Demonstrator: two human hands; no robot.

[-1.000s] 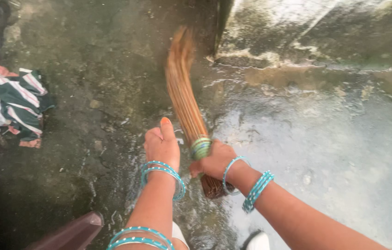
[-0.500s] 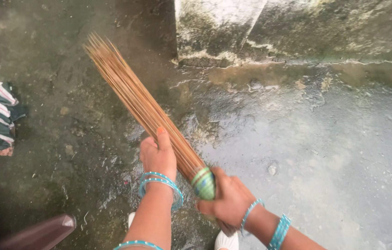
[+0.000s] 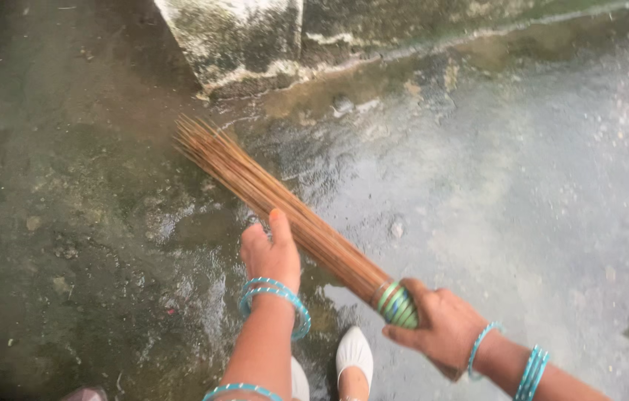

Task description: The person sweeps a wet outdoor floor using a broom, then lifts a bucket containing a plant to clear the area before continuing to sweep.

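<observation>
A stick broom [image 3: 277, 197] of thin brown twigs, bound with green bands near its base, slants from lower right to upper left over a wet concrete floor [image 3: 522, 186]. My right hand [image 3: 441, 327] grips the bound base just behind the green bands. My left hand [image 3: 271, 252] rests against the twigs partway up, thumb raised along them. Both wrists carry turquoise bangles. The twig tips touch or hover just over the dark wet patch of floor.
A stained concrete wall corner [image 3: 236, 37] stands at the top, its base running off to the right. My white shoe [image 3: 351, 355] shows at the bottom between my arms. The left half of the floor is dark and grimy.
The broom has swung down and to the right, its tips now lower and nearer the wall corner. The view shifted, so the striped cloth at left has left the frame.
</observation>
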